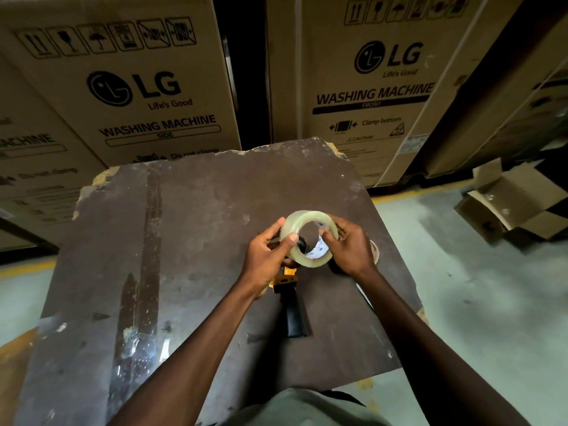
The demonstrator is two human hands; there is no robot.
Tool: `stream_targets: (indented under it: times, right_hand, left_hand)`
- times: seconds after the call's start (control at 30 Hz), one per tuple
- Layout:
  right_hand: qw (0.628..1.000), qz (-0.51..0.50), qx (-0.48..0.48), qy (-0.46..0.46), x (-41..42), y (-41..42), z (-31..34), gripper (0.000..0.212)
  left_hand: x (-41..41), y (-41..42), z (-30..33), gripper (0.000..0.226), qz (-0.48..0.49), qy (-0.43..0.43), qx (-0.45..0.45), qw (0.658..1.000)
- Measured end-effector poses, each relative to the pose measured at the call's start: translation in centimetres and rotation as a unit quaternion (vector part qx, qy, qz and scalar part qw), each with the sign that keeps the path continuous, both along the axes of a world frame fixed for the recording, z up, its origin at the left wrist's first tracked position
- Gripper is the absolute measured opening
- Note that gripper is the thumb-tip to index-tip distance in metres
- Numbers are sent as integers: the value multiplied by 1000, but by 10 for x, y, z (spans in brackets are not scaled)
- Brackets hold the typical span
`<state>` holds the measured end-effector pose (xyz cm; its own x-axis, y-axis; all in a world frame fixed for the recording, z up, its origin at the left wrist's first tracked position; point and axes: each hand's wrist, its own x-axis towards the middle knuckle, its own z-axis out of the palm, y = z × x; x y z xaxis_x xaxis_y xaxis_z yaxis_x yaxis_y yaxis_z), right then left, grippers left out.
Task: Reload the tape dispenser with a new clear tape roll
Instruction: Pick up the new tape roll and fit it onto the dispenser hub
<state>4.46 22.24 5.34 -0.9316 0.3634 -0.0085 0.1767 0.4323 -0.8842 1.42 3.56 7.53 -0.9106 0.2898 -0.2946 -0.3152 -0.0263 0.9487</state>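
A clear tape roll [302,221] with a white label inside its core is held above the brown table [190,216]. My left hand [267,259] grips its left side, thumb on the rim. My right hand [349,250] grips its right side, with fingers reaching into the core. Under the roll lies the tape dispenser [290,290], with a yellow body and a black handle pointing toward me. Its front part is hidden by the roll and my hands. A thin pale ring [374,250] peeks out behind my right hand.
Tall cardboard washing-machine boxes [147,87] stand close behind the table. An open, crumpled cardboard box [516,204] lies on the grey floor to the right. Scraps of old tape [135,342] stick to the table's near left part.
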Motion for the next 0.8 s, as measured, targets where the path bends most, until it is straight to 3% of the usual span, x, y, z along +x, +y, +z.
stream_targets:
  times: [0.13, 0.37, 0.5, 0.6, 0.7, 0.8]
  right_hand:
    - [996, -18, -85, 14, 2, 2, -3, 21]
    - [968, -74, -236, -45, 0, -7, 1, 16]
    - [962, -51, -269, -27, 4, -15, 13, 30]
    - [961, 14, -276, 9, 15, -20, 19, 27]
    - [971, 72, -229, 7, 21, -22, 17, 35]
    - [963, 73, -259, 15, 23, -22, 18, 27]
  left_hand:
    - [3, 0, 1, 61, -25, -6, 34, 999]
    - [0, 2, 8, 68, -64, -13, 99, 993]
    - [-2, 8, 11, 72, -43, -22, 114, 992]
    - [-5, 9, 12, 72, -21, -32, 122, 992]
    - [-7, 7, 19, 65, -26, -34, 119, 992]
    - [-9, 6, 26, 51, -15, -39, 105, 994]
